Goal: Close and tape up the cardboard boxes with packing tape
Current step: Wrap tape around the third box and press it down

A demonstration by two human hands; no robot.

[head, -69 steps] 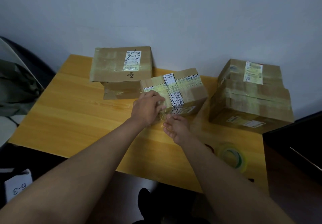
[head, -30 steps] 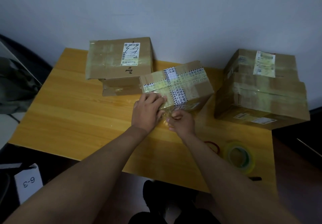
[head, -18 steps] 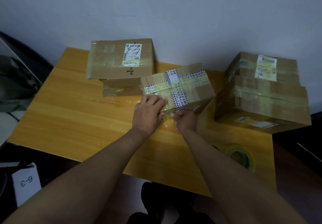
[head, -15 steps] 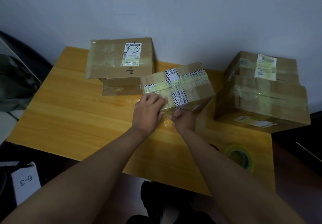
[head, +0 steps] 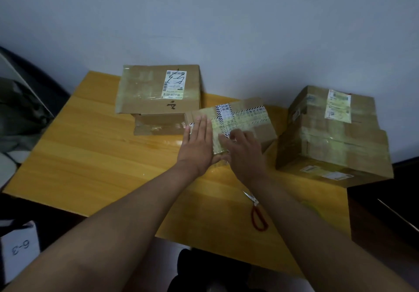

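A small cardboard box (head: 260,121) crossed with striped printed tape stands mid-table. My left hand (head: 198,142) lies flat on its near top face, fingers straight. My right hand (head: 243,148) rests beside it on the top, fingers extended over the clear tape there. Red-handled scissors (head: 257,214) lie on the wooden table (head: 90,155) under my right forearm. The tape roll is hidden behind that forearm.
Two stacked taped boxes (head: 158,92) stand at the back left against the wall. A bigger stack of taped boxes (head: 333,137) stands at the right. A dark surface (head: 385,212) adjoins the table's right edge. A white box marked 6-3 (head: 18,248) is on the floor left.
Both hands have come up from the box's front face onto its top and flattened out. The scissors now show; the tape roll has gone out of sight.
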